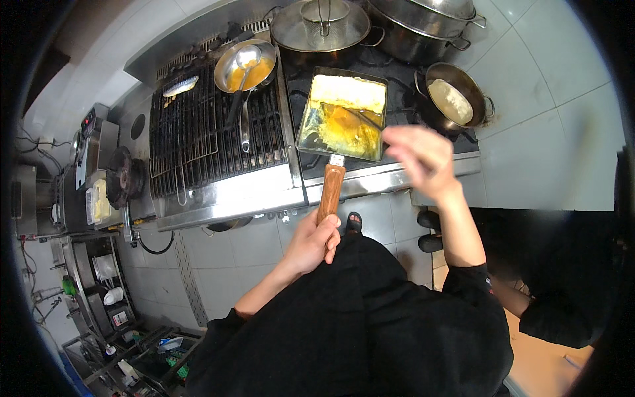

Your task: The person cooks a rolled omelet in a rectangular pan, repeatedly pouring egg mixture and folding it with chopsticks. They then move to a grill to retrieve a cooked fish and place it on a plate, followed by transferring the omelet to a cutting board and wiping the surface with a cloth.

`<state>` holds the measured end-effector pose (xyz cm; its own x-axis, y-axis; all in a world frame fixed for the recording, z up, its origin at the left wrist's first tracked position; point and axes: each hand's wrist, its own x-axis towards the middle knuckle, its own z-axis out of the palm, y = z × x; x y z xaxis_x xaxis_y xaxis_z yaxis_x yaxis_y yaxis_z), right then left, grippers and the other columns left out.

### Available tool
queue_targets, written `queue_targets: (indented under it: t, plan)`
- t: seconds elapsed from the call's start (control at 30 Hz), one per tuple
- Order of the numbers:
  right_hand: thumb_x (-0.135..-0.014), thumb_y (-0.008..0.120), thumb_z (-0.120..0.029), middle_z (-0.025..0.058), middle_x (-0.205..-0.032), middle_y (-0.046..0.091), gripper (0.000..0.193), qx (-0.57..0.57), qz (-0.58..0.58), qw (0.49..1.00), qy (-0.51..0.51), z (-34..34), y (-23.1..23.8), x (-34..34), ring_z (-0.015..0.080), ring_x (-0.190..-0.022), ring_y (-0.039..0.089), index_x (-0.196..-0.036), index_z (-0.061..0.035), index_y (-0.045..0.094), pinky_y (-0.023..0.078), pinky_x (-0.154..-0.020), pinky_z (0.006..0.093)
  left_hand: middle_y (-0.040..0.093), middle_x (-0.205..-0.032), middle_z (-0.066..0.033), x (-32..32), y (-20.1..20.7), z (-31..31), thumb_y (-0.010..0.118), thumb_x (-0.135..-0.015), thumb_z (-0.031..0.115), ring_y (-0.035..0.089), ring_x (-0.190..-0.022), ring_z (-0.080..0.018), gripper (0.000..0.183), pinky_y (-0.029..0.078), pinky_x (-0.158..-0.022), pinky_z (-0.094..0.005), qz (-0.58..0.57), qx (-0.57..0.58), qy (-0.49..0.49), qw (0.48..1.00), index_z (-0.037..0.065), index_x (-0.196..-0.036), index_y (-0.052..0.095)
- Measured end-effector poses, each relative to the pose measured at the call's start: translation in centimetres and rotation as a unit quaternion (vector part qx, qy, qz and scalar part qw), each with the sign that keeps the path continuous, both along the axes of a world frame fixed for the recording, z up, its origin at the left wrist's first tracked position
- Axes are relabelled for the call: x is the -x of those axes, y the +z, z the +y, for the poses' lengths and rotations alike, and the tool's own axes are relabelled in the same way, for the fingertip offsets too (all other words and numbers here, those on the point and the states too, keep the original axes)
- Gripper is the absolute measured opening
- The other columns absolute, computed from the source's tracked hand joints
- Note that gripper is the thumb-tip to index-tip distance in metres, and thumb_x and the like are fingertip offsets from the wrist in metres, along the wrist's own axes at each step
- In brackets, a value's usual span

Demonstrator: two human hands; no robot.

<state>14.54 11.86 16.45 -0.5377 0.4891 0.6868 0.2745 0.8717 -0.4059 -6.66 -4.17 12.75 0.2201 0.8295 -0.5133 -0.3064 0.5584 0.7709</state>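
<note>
My left hand (314, 237) is wrapped round the wooden handle (332, 188) of a square omelette pan (303, 135) on the stove. A thick pale-yellow egg roll (348, 92) lies along the pan's far side. Nearer me, a thin layer of runny egg (337, 130) covers the base, deeper orange in the middle. From the right, my right hand (423, 155) reaches over the pan's edge with its fingers closed on dark chopsticks (366, 120). Their tips point into the egg; the hand is slightly blurred.
Left of the pan is a grill (192, 142) bearing a piece of fish (180, 86) and a frying pan (222, 73) of beaten egg with a ladle (248, 58). Behind stand large pots (423, 33). A round pan (486, 112) sits right. Another person (555, 278) stands close on my right.
</note>
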Motion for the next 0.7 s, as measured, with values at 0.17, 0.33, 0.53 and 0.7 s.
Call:
queue_targets:
  t: [0.17, 0.33, 0.53, 0.7]
  plan:
    - [-0.073, 0.06, -0.02, 0.006, -0.105, 0.063, 0.032, -0.127, -0.2, 0.97, -0.056, -3.1, -1.7, 2.8, 0.0219, -0.087, 0.063, -0.104, -0.0125, 0.064, 0.052, -0.068, 0.0305, 0.044, -0.058, -0.0025, -1.1, -2.0, 0.2, 0.043, -0.097, 0.029, 0.043, -0.038, -0.0105, 0.027, 0.036, -0.037, -0.0234, 0.018, -0.04, 0.012, 0.999, 0.002, -0.094, 0.044]
    - [-0.071, 0.058, -0.018, 0.0051, -0.109, 0.062, 0.038, -0.171, -0.214, 0.958, -0.091, -2.1, -3.5, 3.7, 0.0249, -0.093, 0.062, -0.108, -0.0141, 0.063, 0.051, -0.069, 0.0318, 0.044, -0.057, -0.0027, -1.4, -2.6, 0.1, 0.041, -0.098, 0.029, 0.042, -0.038, -0.0109, 0.028, 0.036, -0.036, -0.0233, 0.02, -0.076, 0.012, 0.997, 0.001, -0.095, 0.044]
    - [-0.072, 0.059, -0.02, 0.0065, -0.109, 0.062, 0.03, -0.219, -0.211, 0.948, -0.097, -0.5, -3.4, 3.8, 0.0247, -0.092, 0.061, -0.101, -0.0124, 0.064, 0.047, -0.064, 0.0315, 0.044, -0.058, -0.0025, -1.5, -2.4, 0.2, 0.042, -0.097, 0.028, 0.042, -0.038, -0.01, 0.027, 0.036, -0.037, -0.0226, 0.007, -0.072, 0.019, 0.997, 0.001, -0.094, 0.044]
    - [-0.072, 0.059, -0.019, 0.0063, -0.107, 0.064, 0.03, -0.212, -0.209, 0.95, -0.097, -0.1, -3.8, 3.8, 0.0244, -0.09, 0.062, -0.101, -0.0128, 0.065, 0.046, -0.063, 0.0311, 0.046, -0.059, -0.0028, -1.8, -3.2, 0.6, 0.043, -0.097, 0.027, 0.043, -0.039, -0.0096, 0.025, 0.037, -0.037, -0.023, -0.025, -0.051, 0.034, 0.998, 0.003, -0.092, 0.043]
